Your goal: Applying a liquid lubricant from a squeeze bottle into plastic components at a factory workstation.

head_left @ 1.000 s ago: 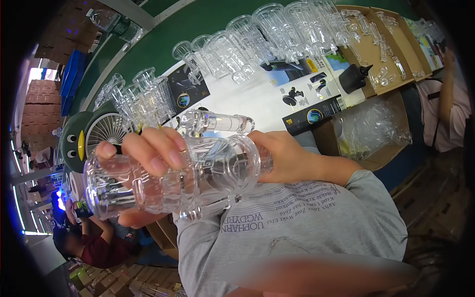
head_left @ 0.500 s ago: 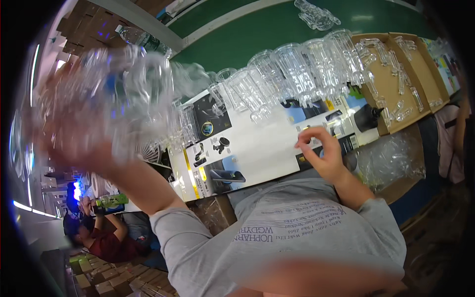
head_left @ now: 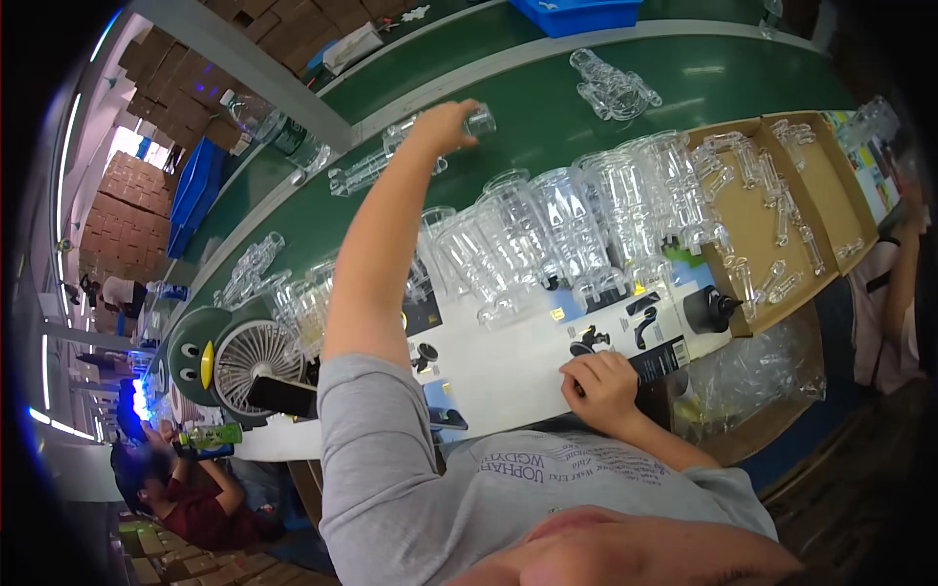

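My left hand [head_left: 445,129] reaches out over the green work surface, its fingers curled over a clear plastic cylindrical piece [head_left: 481,121]. Another clear piece [head_left: 358,174] lies just beside it. Low over the printed white sheet [head_left: 503,366] in front of me, my right hand [head_left: 600,393] is closed with curled fingers; what it holds, if anything, is hidden. A row of clear plastic cup-like pieces [head_left: 562,220] stands along the sheet's far edge. Farther off lies a separate clear piece [head_left: 614,86] on the green surface.
Small clear parts lie in a cardboard tray [head_left: 848,210] at right, near a black bottle [head_left: 708,311] and a plastic bag [head_left: 757,376]. At left are a green fan [head_left: 256,356], a phone [head_left: 283,396] and a water bottle [head_left: 278,135]. A co-worker [head_left: 200,493] sits far left.
My left hand has moved from close up at left, with clear plastic in it, out to the green surface. My right hand has lowered slightly and its fingers have curled in.
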Action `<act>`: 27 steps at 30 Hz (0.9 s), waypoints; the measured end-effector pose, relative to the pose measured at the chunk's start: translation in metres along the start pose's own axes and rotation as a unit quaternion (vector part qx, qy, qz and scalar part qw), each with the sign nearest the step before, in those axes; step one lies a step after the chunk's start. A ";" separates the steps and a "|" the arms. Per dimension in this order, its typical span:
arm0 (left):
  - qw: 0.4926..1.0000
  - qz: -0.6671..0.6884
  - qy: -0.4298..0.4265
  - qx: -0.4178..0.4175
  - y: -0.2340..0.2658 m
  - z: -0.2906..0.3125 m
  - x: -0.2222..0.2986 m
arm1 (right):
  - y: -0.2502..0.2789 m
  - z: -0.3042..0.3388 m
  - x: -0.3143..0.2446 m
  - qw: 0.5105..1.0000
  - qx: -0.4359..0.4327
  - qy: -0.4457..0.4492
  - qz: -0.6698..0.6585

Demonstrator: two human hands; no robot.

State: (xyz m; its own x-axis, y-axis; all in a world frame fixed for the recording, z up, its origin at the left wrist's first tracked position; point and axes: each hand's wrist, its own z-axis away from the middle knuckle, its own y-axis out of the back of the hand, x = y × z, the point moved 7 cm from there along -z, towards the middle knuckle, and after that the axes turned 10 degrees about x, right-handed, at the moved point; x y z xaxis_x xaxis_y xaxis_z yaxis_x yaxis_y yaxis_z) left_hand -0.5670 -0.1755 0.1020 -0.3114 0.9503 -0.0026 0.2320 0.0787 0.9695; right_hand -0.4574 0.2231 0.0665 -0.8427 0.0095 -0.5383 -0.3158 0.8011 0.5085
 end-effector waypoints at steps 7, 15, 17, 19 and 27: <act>0.999 0.004 0.016 -0.049 -0.036 -0.015 0.003 | -0.004 -0.001 0.004 1.000 0.000 0.003 0.007; 0.998 0.052 0.006 0.032 0.033 0.012 -0.010 | -0.005 0.001 -0.001 1.000 -0.023 0.006 0.020; 0.996 0.089 0.000 0.022 0.071 0.029 0.029 | -0.004 0.004 0.005 0.999 -0.017 -0.011 0.031; 0.993 0.121 0.005 0.016 0.104 0.061 0.066 | 0.000 0.003 0.003 1.000 0.014 0.000 0.017; 0.981 0.153 0.004 0.120 0.130 0.113 0.183 | 0.008 0.005 0.001 0.999 0.035 0.008 0.002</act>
State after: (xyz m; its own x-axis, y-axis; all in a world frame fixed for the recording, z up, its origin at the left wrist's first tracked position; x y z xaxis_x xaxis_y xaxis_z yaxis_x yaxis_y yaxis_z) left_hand -0.4901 0.0427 0.2002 -0.1996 0.9384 0.2820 0.5255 -0.1404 0.8391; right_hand -0.4585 0.2324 0.0660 -0.8507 0.0035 -0.5257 -0.2818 0.8412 0.4616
